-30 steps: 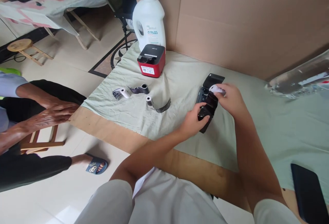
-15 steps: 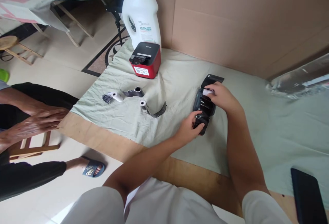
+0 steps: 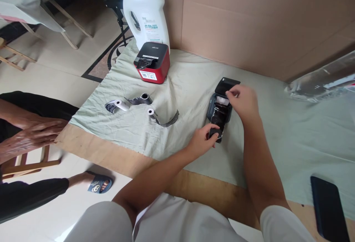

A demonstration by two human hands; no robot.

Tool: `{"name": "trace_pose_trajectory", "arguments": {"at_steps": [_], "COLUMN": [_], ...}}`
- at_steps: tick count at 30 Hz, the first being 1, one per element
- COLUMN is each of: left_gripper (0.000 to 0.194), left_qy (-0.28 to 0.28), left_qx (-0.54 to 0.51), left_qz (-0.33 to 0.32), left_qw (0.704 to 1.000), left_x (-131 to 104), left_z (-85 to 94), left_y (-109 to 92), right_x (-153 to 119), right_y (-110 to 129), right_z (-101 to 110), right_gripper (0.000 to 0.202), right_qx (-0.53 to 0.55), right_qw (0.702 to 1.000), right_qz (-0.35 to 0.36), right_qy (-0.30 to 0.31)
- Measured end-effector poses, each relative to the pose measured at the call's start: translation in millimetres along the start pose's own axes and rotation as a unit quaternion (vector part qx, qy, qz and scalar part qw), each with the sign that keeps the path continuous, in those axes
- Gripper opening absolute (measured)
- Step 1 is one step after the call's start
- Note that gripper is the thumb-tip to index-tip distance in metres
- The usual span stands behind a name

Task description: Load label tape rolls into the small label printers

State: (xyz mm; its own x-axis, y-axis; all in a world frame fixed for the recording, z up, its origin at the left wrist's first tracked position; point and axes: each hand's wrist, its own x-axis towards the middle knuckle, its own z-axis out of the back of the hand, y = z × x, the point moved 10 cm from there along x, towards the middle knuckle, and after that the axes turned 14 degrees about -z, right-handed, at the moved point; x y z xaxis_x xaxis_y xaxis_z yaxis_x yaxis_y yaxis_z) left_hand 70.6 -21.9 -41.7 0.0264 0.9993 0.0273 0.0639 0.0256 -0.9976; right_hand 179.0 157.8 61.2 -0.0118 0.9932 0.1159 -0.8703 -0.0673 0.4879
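A small dark portable receipt printer (image 3: 211,108) lies on the cloth with its black lid (image 3: 225,83) flipped up at the far end. Inside shows part of a white paper roll (image 3: 222,100). From it a glossy, black-printed paper strip (image 3: 218,116) runs toward me. My left hand (image 3: 203,138) is closed on the strip's near end, thumb and finger pinching it. My right hand (image 3: 244,99), a little blurred, has its fingers curled together at the lid's lower right edge; what sits between the fingertips is hidden.
Several paper rolls with dark tails, one roll (image 3: 151,112) among them, lie to the left. Behind them stand a red-and-black printer (image 3: 152,64) and a white detergent bottle (image 3: 148,16). A phone (image 3: 330,208) lies at right. Another person's hands (image 3: 41,134) rest beyond the left table corner.
My right hand has moved from the paper roll up to the lid's edge. The left hand still pinches the strip, which now shows more openly. The view has shifted slightly.
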Motion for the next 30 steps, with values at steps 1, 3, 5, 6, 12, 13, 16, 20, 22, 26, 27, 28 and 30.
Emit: {"name": "trace_pose_trajectory", "arguments": {"at_steps": [1,3,5,6,12,13,16,20,22,26,27,28,30], "left_gripper": [0.027,0.02,0.016,0.015,0.014,0.014,0.014,0.016,0.016,0.015,0.015,0.015,0.016], "left_qy": [0.006,0.019,0.03,0.034,0.042,0.043,0.04,0.037,0.036,0.036,0.035,0.034,0.032], "left_qx": [0.012,0.021,0.019,0.018,0.008,0.006,-0.001,-0.006,-0.006,-0.012,-0.015,-0.017,-0.018], "left_qz": [0.003,0.005,0.002,-0.001,0.001,0.003,0.004,0.003,0.005,0.014,0.019,0.024,0.031], "left_qw": [1.0,1.0,0.999,0.999,0.999,0.999,0.999,0.999,0.999,0.999,0.999,0.999,0.999], "left_x": [-0.6,-1.6,-2.3,-2.6,-4.9,-5.4,-6.8,-8.3,-8.5,-8.6,-8.8,-9.2,-10.0], "left_z": [-0.4,-2.6,-5.2,-6.1,-7.6,-7.5,-7.2,-7.6,-7.8,-8.1,-8.0,-7.6,-6.7], "left_y": [-0.2,-0.6,-1.3,-1.6,-0.9,-0.7,-0.6,-0.5,-0.3,-1.7,-2.1,-2.9,-5.4], "right_x": [2.5,6.7,11.7,14.1,14.3,11.7,0.2,-14.4,-17.6,-15.4,-14.4,-13.6,-12.4], "right_y": [-2.7,-6.1,-9.0,-11.0,-9.9,-6.7,2.4,1.5,-1.8,-7.1,-9.1,-11.4,-15.7], "right_z": [10.4,21.4,16.7,12.1,9.3,10.2,9.7,1.3,-3.8,-12.1,-15.1,-18.5,-23.6], "right_gripper": [0.019,0.031,0.042,0.043,0.036,0.038,0.042,0.041,0.037,0.026,0.025,0.025,0.031], "right_qx": [0.017,0.045,0.062,0.065,0.078,0.079,0.067,0.015,-0.003,-0.025,-0.026,-0.024,-0.019], "right_qw": [0.999,0.997,0.997,0.997,0.996,0.996,0.99,0.982,0.98,0.98,0.979,0.977,0.973], "right_qz": [-0.005,0.008,0.023,0.024,0.037,0.048,0.082,0.073,0.051,0.022,0.016,0.009,-0.003], "right_qy": [-0.033,-0.069,-0.051,-0.036,-0.003,0.014,0.088,0.172,0.193,0.197,0.203,0.212,0.229]}}
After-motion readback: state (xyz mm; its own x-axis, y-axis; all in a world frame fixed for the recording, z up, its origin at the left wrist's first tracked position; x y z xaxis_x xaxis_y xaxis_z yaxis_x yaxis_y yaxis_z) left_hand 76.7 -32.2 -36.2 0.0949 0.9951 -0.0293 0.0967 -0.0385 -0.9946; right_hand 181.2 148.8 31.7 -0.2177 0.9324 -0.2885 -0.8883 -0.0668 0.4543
